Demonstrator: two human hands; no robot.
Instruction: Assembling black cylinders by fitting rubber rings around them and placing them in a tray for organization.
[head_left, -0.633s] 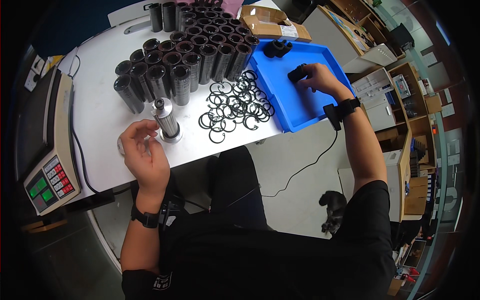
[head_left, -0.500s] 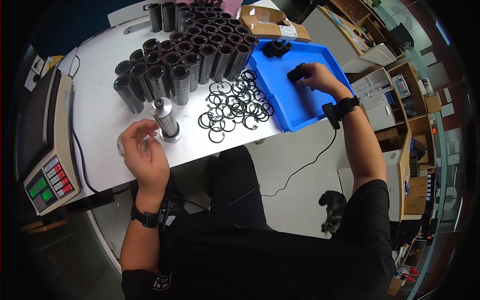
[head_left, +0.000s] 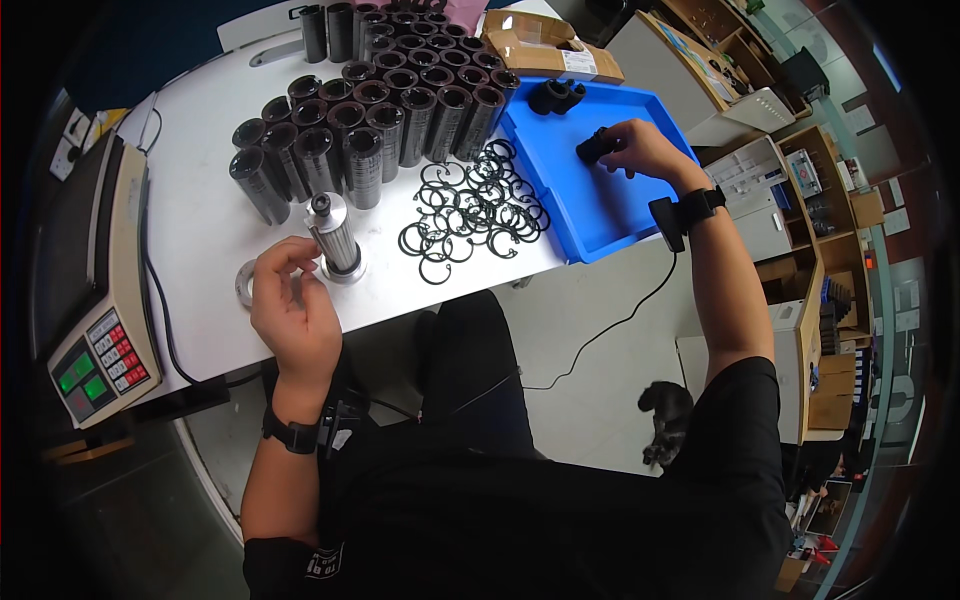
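A bright metal cylinder (head_left: 338, 242) with a dark knob on top stands upright on a round base near the table's front edge. Just left of it is my left hand (head_left: 297, 312), loosely curled with fingers apart and nothing seen in them; whether a fingertip touches the cylinder is unclear. My right hand (head_left: 645, 152) reaches into the blue tray (head_left: 560, 225), thumb and fingers apart at the near end of a short black cylindrical part (head_left: 598, 147). More such black parts (head_left: 555, 97) lie in the tray's far left corner. Loose black retaining rings (head_left: 470, 210) are heaped between cylinder and tray.
Many upright black tubes (head_left: 415, 120) crowd the far side of the white table (head_left: 200, 330). A digital scale (head_left: 95, 300) stands at the left, a metal ring (head_left: 244, 284) lies behind my left hand, and an opened cardboard box (head_left: 550, 45) sits beyond the tray. A cable (head_left: 605, 335) hangs from my right wrist.
My right hand has drawn slightly to the right, its fingers loosening from the black part, which stays in place in the tray. My left hand has barely moved.
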